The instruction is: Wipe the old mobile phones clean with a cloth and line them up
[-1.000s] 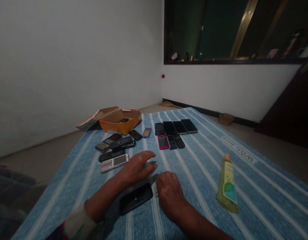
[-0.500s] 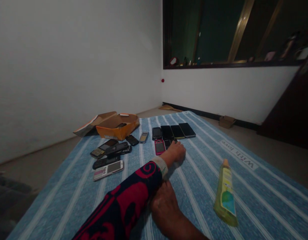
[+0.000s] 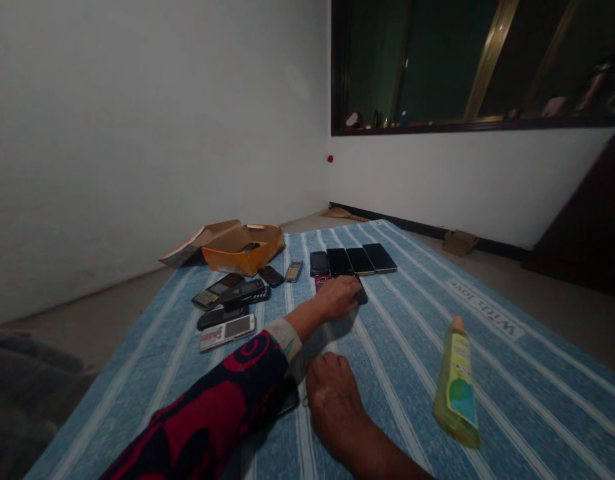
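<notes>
Near the middle of the frame, lower row: one pink phone [image 3: 320, 284], mostly covered, and one rounded black phone [image 3: 362, 293], its right part showing past the knuckles. Over this row, one left hand [image 3: 340, 297], back upward, fingers bent and close together; the tips are hidden, so a grip cannot be told.

Directly above, upper row: one small dark phone [image 3: 319, 263], then three larger black phones [image 3: 340, 262] to its right, flat and side by side.

Lower centre: one right hand [image 3: 334, 390], fingers together and curled under; whether they hold anything cannot be told. Just left of it, one glossy black phone [image 3: 288, 400], largely hidden by the patterned sleeve [image 3: 222, 400] of the left arm.

Left of centre: one white phone [image 3: 228, 333], one slim dark phone [image 3: 222, 317] beside it, several overlapping phones [image 3: 242, 293] above, then one short black phone [image 3: 271, 276] and one silver phone [image 3: 294, 271]. Behind these, one orange box [image 3: 247, 261], lid open to the left, a dark item inside.

Lower right: one bottle [image 3: 457, 390], yellow-green, cap toward the top. Beneath all: one blue cloth [image 3: 407, 320], white-striped, lettered "With love".

Upper right: one window [image 3: 437, 60], dark-framed. Upper left: pale wall [image 3: 152, 113].
</notes>
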A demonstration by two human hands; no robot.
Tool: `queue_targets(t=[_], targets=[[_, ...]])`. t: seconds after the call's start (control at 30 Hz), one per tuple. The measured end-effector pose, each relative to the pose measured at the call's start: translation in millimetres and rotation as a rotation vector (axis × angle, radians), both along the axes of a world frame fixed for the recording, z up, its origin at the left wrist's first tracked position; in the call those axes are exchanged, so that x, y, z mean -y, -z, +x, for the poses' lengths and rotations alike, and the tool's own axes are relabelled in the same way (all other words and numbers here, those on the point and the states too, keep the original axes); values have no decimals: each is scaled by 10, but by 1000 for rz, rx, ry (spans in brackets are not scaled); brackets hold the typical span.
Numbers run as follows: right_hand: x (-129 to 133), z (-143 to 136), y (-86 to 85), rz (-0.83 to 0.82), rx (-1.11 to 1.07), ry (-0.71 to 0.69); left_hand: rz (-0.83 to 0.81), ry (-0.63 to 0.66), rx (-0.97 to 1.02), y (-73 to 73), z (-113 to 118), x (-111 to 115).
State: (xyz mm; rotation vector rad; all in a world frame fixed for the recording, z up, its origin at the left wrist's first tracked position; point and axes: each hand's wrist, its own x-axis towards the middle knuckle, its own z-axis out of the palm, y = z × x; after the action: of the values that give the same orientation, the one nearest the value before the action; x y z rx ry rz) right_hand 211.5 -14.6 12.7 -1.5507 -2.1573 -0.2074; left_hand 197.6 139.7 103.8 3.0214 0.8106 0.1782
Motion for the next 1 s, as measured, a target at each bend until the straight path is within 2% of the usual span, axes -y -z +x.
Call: queue_targets(t=[0.1, 0.27, 0.37, 0.47, 0.57, 0.7, 0.83, 1.0], targets=[[0, 4, 12, 33, 11, 1, -37, -70, -30, -125, -555, 168], [4, 25, 29, 106, -16, -27, -344, -349, -91, -176, -1582, 730], [20, 63, 30, 126, -16, -49, -473, -492, -97, -116, -1902, 1069], [35, 117, 41, 110, -26, -53, -461, -550, -113, -15, -1943, 1286], [35, 163, 60, 90, -53, -52, -413, -585, -83, 95, -1874, 1372], [20, 195, 58, 92, -163, -83, -385, -559, -10, 229, -1794, 1390], [-1, 221, 10, 137, -277, -147, -331, -591, 76, 337, -1643, 1363], [16, 161, -6, 254, -223, -200, -227, -606, 77, 433, -1352, 1275]])
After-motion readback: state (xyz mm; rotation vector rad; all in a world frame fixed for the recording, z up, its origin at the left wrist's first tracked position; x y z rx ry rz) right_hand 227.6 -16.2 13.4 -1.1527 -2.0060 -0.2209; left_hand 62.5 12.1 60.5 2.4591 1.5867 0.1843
